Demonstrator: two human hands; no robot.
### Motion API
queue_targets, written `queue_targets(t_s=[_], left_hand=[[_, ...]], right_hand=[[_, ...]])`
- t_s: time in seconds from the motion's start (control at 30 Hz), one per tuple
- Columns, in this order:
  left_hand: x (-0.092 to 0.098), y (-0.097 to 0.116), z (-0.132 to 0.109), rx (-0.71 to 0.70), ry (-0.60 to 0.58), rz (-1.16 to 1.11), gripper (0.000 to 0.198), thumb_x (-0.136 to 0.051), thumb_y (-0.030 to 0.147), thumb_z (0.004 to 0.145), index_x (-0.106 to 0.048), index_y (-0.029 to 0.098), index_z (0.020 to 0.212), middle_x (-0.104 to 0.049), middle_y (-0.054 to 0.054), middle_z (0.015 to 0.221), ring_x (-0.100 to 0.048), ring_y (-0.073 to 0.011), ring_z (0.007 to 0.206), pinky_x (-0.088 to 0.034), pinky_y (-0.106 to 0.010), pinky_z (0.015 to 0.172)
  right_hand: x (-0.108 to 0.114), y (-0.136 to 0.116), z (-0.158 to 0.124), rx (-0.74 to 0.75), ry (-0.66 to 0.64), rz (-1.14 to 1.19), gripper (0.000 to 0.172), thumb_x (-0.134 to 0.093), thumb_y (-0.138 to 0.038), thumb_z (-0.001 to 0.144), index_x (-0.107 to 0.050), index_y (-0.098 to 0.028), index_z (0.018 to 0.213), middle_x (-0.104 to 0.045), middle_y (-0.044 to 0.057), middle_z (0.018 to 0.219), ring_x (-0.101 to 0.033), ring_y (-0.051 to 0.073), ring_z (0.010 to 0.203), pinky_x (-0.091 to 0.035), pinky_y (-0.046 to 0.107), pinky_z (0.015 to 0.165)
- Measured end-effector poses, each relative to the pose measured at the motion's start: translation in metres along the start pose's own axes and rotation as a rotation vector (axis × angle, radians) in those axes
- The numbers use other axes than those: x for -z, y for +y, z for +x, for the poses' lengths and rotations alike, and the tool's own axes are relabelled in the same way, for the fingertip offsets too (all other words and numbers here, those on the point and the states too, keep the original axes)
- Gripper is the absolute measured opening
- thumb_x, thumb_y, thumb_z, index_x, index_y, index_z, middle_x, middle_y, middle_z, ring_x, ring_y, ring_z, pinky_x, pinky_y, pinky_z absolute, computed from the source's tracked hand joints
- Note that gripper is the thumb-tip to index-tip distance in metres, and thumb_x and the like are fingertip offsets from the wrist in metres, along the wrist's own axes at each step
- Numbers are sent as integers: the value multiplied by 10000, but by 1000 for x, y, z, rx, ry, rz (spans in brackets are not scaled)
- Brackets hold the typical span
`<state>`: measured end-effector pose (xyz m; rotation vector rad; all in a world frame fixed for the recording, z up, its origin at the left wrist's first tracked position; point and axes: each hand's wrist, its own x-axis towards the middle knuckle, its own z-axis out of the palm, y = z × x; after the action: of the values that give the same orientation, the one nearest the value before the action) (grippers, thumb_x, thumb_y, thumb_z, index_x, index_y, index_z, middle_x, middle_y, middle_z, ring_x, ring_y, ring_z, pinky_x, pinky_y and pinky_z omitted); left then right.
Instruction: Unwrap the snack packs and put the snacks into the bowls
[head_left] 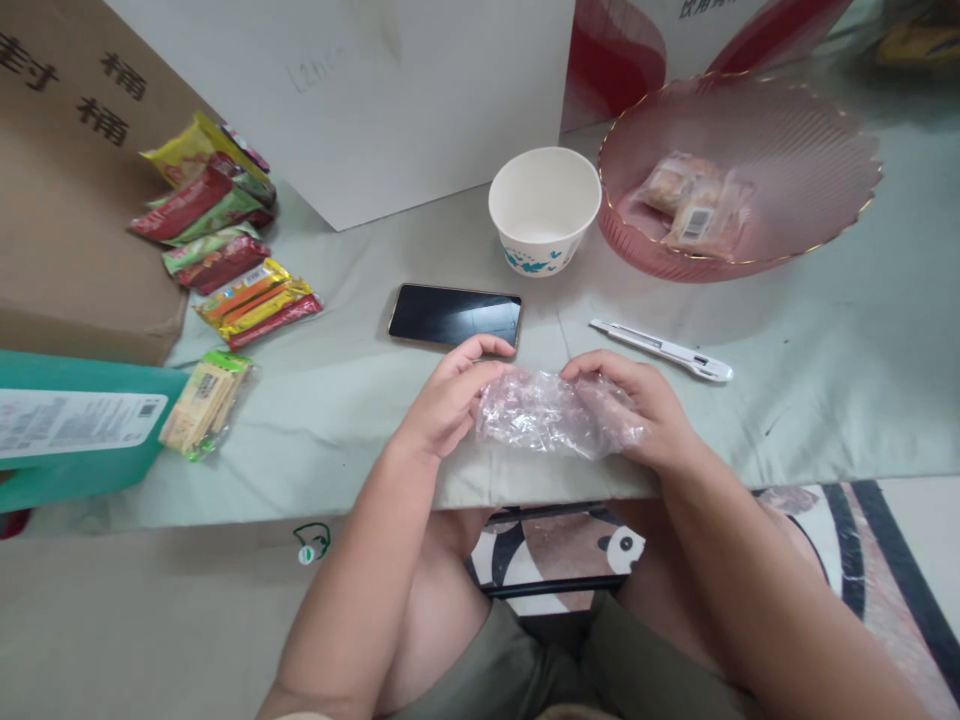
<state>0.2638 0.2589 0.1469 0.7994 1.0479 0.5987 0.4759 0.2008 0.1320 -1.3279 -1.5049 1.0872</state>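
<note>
A crinkled clear plastic wrap (551, 412) is stretched between my two hands, just above the front edge of the table. My left hand (457, 395) pinches its left end, thumb and fingers closed on it. On the other side, my right hand (634, 405) grips the right end with the fingers curled over it. A black phone (455, 315) lies flat just beyond my left hand. Past my right hand rests a white utility knife (660, 348). Whether the plastic contains anything cannot be made out clearly.
A white paper cup (544, 215) stands behind the phone. Right of it, a pink fluted bowl (810, 170) holds several wrapped snacks (701, 205). More packaged snacks (217, 235) lie at left beside a cardboard box (67, 220) and a green box (75, 430). A white box (375, 100) stands behind.
</note>
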Motion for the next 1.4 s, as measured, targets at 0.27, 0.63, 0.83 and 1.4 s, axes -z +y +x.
queue_targets(t_s=[0.27,0.63,0.83,1.4], left_hand=[[3,-3,2,5,-45,50,435,-863,269,656,-584,188,980,-730,-6,810,-645,-105,642,-461,-215,598],[-5,-6,1,-133,16,288,361,-797,262,691,-582,199,974,-675,21,789,-590,-95,647,-438,-226,617],[-4,-10,2,-241,30,383,273,-736,249,744,-596,201,972,-626,24,802,-562,-105,686,-438,-241,654],[-2,-12,3,-417,185,479,129,-686,277,817,-705,186,906,-700,-7,791,-585,-119,643,-449,-243,594]], right_hand=[[-1,4,-1,24,-22,-34,169,-561,-288,890,-718,-225,899,-733,3,778,-633,149,652,-473,263,614],[0,9,-4,23,95,123,495,-465,-665,979,-691,-235,1072,-755,88,1098,-704,263,1053,-550,422,958],[-1,22,-4,-25,88,413,574,-479,-764,923,-637,-259,1146,-741,101,1196,-703,281,1174,-590,454,987],[-11,8,-5,163,-83,-334,250,-632,-291,891,-703,-228,1122,-777,68,986,-716,248,908,-532,418,910]])
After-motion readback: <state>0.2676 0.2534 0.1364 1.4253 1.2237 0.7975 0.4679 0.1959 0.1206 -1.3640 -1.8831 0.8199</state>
